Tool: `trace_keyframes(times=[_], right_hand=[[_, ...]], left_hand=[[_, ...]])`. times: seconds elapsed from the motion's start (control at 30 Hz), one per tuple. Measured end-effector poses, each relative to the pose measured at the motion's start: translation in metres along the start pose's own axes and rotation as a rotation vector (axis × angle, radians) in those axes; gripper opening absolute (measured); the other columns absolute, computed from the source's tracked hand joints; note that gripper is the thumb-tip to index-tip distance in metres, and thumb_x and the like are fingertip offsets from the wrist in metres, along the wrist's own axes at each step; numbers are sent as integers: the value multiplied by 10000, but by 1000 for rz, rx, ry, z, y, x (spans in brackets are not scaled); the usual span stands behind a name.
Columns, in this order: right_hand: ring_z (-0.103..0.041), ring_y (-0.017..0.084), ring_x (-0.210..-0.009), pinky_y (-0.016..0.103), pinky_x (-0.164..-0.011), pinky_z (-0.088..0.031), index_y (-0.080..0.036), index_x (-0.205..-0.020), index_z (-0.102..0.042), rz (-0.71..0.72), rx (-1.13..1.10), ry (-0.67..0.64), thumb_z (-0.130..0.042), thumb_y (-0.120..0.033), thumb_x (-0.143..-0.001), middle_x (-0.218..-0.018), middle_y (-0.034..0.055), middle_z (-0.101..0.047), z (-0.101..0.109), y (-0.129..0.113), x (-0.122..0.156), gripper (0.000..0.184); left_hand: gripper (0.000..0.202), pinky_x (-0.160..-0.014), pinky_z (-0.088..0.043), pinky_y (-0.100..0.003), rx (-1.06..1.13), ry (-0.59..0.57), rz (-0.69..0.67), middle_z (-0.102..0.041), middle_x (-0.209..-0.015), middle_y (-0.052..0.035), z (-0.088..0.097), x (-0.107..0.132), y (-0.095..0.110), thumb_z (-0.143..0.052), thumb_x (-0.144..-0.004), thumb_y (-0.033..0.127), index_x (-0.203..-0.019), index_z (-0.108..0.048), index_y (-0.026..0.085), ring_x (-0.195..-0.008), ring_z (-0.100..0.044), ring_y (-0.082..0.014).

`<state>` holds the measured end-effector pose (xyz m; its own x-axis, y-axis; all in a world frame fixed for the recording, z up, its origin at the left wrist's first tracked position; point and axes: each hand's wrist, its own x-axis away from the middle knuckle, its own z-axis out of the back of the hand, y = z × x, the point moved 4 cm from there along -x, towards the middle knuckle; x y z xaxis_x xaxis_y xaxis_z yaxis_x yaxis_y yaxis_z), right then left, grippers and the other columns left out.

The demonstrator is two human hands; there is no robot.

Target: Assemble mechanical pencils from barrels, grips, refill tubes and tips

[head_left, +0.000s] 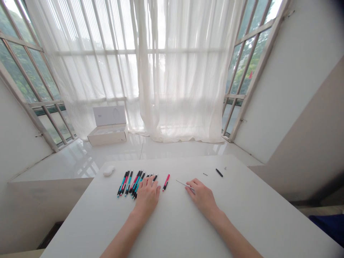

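My left hand (147, 193) lies palm down with its fingers stretched over the right end of a row of click pens (130, 181) with black, blue and red barrels. Its fingers cover part of these pens. Just right of that hand, a single red and black pen (166, 182) lies apart on the table. My right hand (201, 196) pinches a thin, pale pen refill (181, 183), whose narrow tip points left. Beyond this hand are a small spring (205, 174), a black pen barrel piece (219, 172) and a tiny grey cone-shaped tip (225, 168).
A white earbud case (108, 171) sits at the far left of the white table (172, 229). Behind, an open white box (107, 135) rests on the glossy window sill (166, 148), close to a sheer curtain (188, 89).
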<state>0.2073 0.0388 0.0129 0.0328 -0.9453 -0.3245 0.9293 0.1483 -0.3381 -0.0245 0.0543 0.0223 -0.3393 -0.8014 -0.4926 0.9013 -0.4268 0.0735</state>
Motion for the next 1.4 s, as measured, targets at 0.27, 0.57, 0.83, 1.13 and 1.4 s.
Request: trace_keyframes(times=[0.27, 0.57, 0.83, 1.13, 1.4], right_hand=[[-644, 177, -760, 259, -590, -410, -215, -816, -643, 20, 123, -51, -399, -242, -947, -895, 45, -666, -5, -4, -6, 278], [-578, 167, -619, 296, -593, -448, -198, -939, -550, -102, -624, 70, -422, -500, -922, -737, 33, -644, 5, 8, -6, 328], [-533, 132, -604, 259, -509, -423, -172, -776, -625, -218, -1253, -3, -707, -580, -726, -744, 41, -632, 26, -10, -4, 419], [-483, 104, -502, 235, -433, -327, -172, -838, -627, -220, -1339, -85, -704, -563, -744, -710, 47, -673, 24, -19, 3, 410], [-487, 114, -515, 247, -453, -322, -171, -846, -663, -170, -1215, -170, -684, -559, -755, -704, 56, -693, 17, -23, 4, 399]], left_hand=[[119, -871, -416, -371, 147, -153, -123, -666, -1006, -47, 0, -4, 26, -527, -925, 190, -955, -640, 212, -983, -562, -231], [169, -754, -460, -316, 211, -119, -153, -613, -963, -45, -2, 5, 21, -466, -927, 101, -1003, -576, 206, -855, -573, -195], [131, -722, -470, -312, 561, 29, -263, -580, -917, -64, 11, 8, 30, -350, -978, 151, -1031, -464, 191, -821, -556, -190], [169, -601, -435, -285, 445, -39, -298, -547, -823, -31, 4, 12, 34, -292, -950, 112, -1001, -432, 193, -676, -547, -171], [142, -548, -394, -262, 386, -72, -307, -564, -758, -10, 4, 14, 35, -292, -953, 130, -991, -409, 203, -618, -563, -166]])
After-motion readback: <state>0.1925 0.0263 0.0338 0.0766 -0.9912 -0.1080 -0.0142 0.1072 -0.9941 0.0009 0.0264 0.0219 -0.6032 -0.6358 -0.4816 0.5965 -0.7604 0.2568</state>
